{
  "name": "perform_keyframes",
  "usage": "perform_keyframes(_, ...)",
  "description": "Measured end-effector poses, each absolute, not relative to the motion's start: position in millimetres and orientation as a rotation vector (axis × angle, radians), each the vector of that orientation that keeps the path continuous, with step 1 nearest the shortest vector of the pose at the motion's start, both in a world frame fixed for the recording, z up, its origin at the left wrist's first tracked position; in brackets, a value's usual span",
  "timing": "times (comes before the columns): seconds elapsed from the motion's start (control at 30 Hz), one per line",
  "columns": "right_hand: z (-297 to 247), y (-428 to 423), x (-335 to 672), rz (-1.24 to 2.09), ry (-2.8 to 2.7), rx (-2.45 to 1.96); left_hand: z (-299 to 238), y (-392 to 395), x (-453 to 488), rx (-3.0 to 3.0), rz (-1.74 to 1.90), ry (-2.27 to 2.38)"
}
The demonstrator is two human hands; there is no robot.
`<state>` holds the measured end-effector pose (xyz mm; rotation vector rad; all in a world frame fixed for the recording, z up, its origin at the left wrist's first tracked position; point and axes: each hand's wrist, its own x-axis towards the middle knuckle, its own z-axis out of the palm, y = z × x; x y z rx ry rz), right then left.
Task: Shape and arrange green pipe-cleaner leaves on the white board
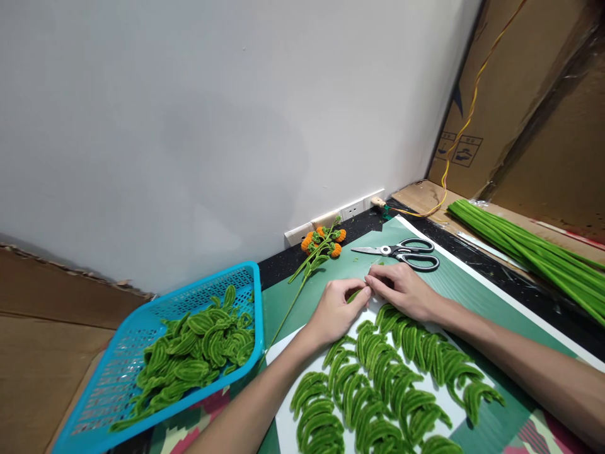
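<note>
My left hand [336, 310] is closed in a pinch, and a bit of green chenille leaf [353, 296] shows between its thumb and fingers. Its fingertips meet those of my right hand [401, 291], which is also pinched closed; what lies between the right fingertips is too small to make out. Below both hands, overlapping rows of curved green chenille leaves [375, 372] lie on a white sheet [287, 403]. Just beyond my right hand are scissors [399, 250] with black and grey handles. An orange chenille flower stem [314, 258] rests past my left hand.
A blue plastic basket [258, 309] with a heap of green leaves stands at the left. Green chenille stems [524, 246] lie bundled at the right. Wall sockets [353, 209] with a plugged-in yellow cord [466, 123] run along the wall. A cardboard box [534, 120] stands behind.
</note>
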<state>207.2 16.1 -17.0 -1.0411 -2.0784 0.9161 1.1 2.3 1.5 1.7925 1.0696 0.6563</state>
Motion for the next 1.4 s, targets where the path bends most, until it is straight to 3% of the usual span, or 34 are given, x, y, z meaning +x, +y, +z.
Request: perform_keyframes(1.4,-16.4,16.2,206.4,0.901,-2.105,-1.053,0.8,1.4,0.9,1.812,0.654,1.052)
